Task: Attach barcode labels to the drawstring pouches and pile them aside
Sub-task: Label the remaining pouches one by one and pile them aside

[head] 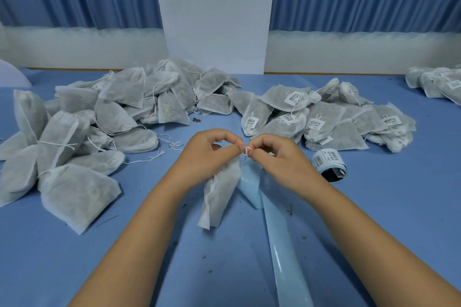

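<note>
Near centre, the left hand (207, 154) pinches the neck of a white non-woven drawstring pouch (219, 194); the right hand (279, 159) pinches its white cord loop (247, 151). A labelled pile (324, 119) lies right and a larger unlabelled pile (104, 117) left, so much likely remains.

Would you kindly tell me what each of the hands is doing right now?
Left hand: pinches the top of the pouch.
Right hand: pinches the drawstring loop.

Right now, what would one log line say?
left-hand grip pinches white fabric drawstring pouch top | right-hand grip pinches its white string loop | label on pouch: none visible
</note>
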`<state>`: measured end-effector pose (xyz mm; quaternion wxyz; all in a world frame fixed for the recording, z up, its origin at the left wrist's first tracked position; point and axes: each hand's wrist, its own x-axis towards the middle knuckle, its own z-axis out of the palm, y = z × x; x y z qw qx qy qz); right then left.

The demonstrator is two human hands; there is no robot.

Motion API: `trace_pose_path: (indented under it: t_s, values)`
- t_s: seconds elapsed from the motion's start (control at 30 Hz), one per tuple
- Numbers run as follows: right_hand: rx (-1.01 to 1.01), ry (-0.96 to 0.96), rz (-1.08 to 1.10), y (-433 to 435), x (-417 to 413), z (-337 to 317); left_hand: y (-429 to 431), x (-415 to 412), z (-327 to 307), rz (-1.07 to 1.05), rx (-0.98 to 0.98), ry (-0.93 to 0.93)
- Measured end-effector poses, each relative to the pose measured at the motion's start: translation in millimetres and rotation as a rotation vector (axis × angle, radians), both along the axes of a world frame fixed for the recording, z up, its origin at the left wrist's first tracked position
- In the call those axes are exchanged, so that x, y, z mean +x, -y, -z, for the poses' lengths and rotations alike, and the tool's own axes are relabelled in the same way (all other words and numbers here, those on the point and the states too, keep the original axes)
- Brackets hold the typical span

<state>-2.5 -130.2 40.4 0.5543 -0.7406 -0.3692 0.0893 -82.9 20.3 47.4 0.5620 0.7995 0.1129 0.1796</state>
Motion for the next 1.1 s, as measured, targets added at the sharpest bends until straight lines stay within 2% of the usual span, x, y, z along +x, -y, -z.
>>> trace_pose_path:
  t_s: [0.43, 0.57, 0.83, 0.97, 1.1]
  values:
    - [0.180, -0.115, 0.088, 1.3, 1.9, -2.5, -1.3, 3.3, 0.8, 0.074, -0.065, 0.013]
    - [0.225, -0.082, 0.068, 1.5, 1.3, -2.1, 1.2, 2.4, 0.2, 0.153, -0.125, -0.004]
    - [0.197, 0.083, 0.075, -0.1, -1.9, 1.8, -2.5, 2.3, -2.2, 0.137, -0.223, 0.020]
    - [0.211, 0.047, 0.055, 0.1, -2.8, 1.1, -3.0, 1.5, -1.9, 0.131, -0.271, 0.019]
    - [0.229, -0.049, 0.001, 0.0, -2.4, -0.9, -4.1, 1.5, -1.3, 0.130, -0.236, -0.013]
